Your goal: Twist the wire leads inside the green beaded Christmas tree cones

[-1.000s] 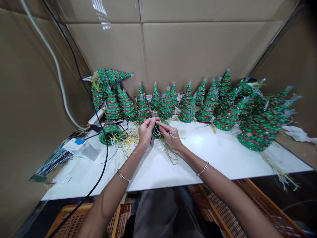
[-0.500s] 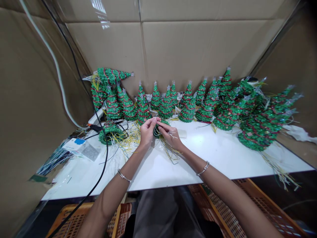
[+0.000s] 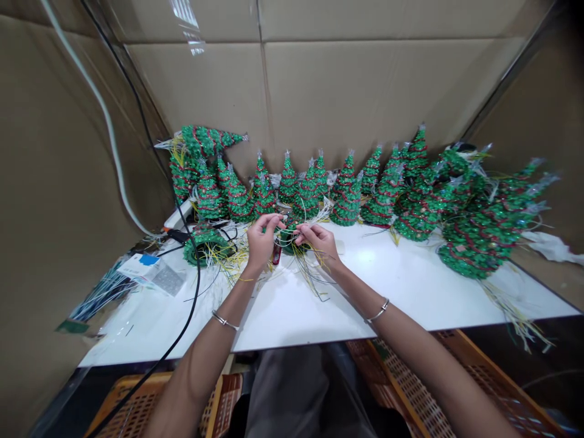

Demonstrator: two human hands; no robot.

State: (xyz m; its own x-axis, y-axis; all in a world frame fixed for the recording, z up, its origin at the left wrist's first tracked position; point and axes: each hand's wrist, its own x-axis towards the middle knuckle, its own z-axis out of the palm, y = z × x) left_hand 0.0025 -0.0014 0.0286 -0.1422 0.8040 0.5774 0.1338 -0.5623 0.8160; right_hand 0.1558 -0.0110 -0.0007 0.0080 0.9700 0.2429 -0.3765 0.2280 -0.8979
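Just above the white table, my left hand (image 3: 261, 242) pinches thin white wires (image 3: 288, 233) between thumb and fingertips. To its right, my right hand (image 3: 319, 241) is closed on the same white wires, whose loose ends fan up behind it. Under and between both hands lies a small green tree (image 3: 292, 248), largely hidden, with its base towards me. Yellow and green wires (image 3: 314, 280) trail from it over the table. A small red-handled tool (image 3: 276, 253) rests beside my left hand.
Green tinsel trees (image 3: 306, 193) with red garland and silver stars line the back; more crowd the right (image 3: 483, 237). A tipped tree (image 3: 207, 248) and a clear packet (image 3: 157, 275) lie left. A black cable (image 3: 197, 286) crosses the left side. Orange baskets (image 3: 438, 377) stand below the table.
My hands have moved apart, drawing the white wires between them. The wires' loose ends now stick up behind my right hand, and the red-handled tool has come into view.
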